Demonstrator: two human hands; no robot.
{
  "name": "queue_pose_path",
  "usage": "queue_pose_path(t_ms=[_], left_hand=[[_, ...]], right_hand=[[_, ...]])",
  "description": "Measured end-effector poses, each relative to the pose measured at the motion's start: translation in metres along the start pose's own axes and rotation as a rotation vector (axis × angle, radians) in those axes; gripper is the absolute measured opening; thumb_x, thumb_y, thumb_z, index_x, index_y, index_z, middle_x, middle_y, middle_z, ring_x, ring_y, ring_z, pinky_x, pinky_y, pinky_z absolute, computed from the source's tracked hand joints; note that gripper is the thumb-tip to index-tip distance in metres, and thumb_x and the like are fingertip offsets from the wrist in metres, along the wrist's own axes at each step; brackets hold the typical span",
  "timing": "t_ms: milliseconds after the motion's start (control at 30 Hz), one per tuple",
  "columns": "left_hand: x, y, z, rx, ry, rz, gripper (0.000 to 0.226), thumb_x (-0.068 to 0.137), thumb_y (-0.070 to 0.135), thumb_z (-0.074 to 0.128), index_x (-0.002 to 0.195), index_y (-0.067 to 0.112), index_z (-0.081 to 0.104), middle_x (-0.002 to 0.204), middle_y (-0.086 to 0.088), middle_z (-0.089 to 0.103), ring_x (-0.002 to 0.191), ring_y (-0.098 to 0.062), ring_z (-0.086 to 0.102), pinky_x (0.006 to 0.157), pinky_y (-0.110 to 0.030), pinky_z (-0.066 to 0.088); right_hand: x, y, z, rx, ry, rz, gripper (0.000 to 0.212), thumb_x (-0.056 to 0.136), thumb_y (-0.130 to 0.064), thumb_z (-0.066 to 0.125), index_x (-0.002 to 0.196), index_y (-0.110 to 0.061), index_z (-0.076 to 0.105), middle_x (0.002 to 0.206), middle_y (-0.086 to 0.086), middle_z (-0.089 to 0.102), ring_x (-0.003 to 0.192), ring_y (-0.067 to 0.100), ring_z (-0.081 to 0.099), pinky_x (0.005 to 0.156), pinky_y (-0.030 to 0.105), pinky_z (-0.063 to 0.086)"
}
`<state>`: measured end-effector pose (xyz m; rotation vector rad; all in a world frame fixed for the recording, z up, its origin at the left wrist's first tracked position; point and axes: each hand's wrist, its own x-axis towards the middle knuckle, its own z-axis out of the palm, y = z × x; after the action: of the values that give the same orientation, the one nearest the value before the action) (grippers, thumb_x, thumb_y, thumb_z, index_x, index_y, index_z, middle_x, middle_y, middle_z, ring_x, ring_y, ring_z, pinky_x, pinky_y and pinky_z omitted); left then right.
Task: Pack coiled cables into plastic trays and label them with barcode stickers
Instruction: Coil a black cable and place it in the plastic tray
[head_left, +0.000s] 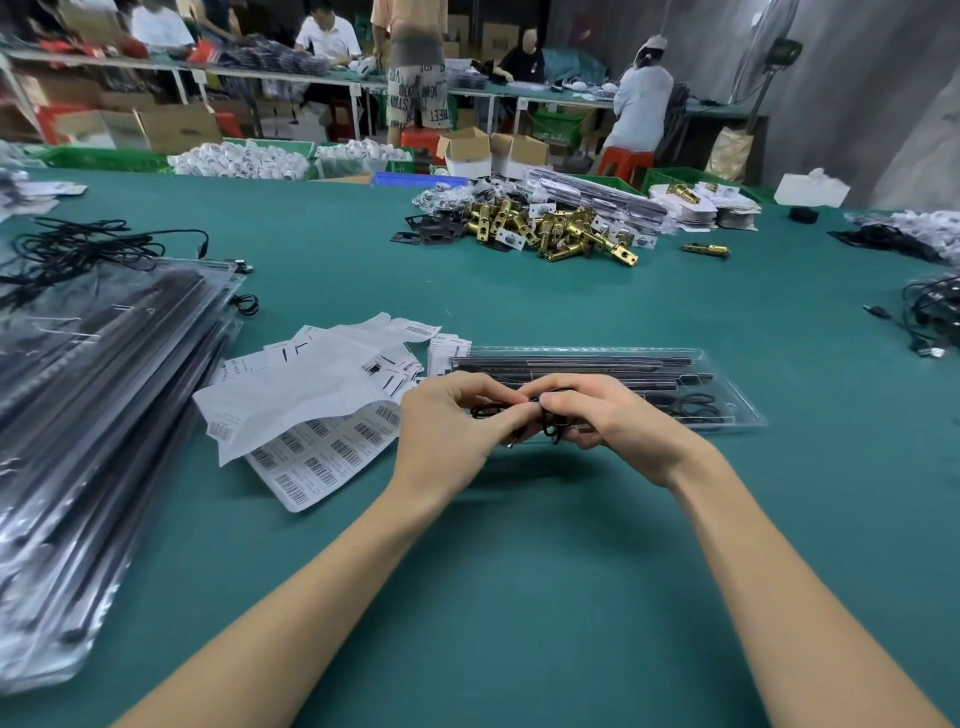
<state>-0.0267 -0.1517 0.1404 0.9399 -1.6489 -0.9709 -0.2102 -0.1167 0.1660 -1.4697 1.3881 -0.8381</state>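
Note:
A thin black coiled cable (524, 415) is held between both hands just in front of a clear plastic tray (727, 382). My left hand (447, 431) pinches the coil's left side with thumb and fingers. My right hand (618, 421) grips its right side, fingers curled round the loops. The tray lies flat on the green table and holds long black parts and another coiled cable (693, 402) at its right end. Sheets of barcode stickers (322, 452) lie left of my hands, partly under loose white backing paper (311, 384).
A tall stack of packed clear trays (98, 415) fills the left. Loose black cables (78, 244) lie behind it and more cables (930, 312) at the right edge. A pile of brass latch parts (550, 231) sits mid-table. People work at benches beyond.

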Motion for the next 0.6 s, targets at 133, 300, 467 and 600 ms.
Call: queue_pose_path(t_ms=[133,300,467,600], left_hand=[[0.001,-0.004,-0.002,0.047,0.001,0.167,0.005,0.078,0.018,0.085,0.081,0.018,0.081,0.076,0.008,0.074,0.076,-0.01,0.071,0.069,-0.028,0.058],[0.009,-0.008,-0.014,0.248,-0.147,0.463,0.031,0.078,0.019,0.086,0.107,0.014,0.078,0.098,0.005,0.073,0.089,-0.003,0.068,0.085,-0.018,0.053],[0.014,-0.014,-0.021,0.276,-0.221,0.467,0.031,0.083,0.01,0.079,0.114,0.012,0.075,0.101,0.003,0.073,0.09,-0.004,0.068,0.086,-0.022,0.055],[0.012,-0.012,-0.017,0.178,-0.205,0.238,0.024,0.086,0.016,0.077,0.109,0.024,0.078,0.096,0.015,0.076,0.089,0.001,0.069,0.081,-0.018,0.056]], right_hand=[[0.005,0.004,0.003,0.062,0.073,0.026,0.024,0.094,-0.033,0.053,0.101,-0.024,0.074,0.09,0.0,0.077,0.059,0.002,0.042,0.057,0.023,0.026],[0.008,0.006,0.002,0.215,0.136,0.086,0.022,0.099,-0.03,0.057,0.099,-0.016,0.074,0.087,-0.001,0.075,0.059,0.009,0.03,0.049,0.017,0.023],[0.011,0.004,0.004,0.214,0.178,0.137,0.023,0.098,-0.033,0.061,0.101,-0.01,0.064,0.091,0.006,0.076,0.057,0.008,0.035,0.049,0.016,0.033],[0.013,0.009,0.004,0.239,0.266,0.115,0.032,0.093,-0.031,0.07,0.108,-0.004,0.072,0.085,-0.003,0.069,0.052,0.006,0.049,0.05,0.017,0.045]])
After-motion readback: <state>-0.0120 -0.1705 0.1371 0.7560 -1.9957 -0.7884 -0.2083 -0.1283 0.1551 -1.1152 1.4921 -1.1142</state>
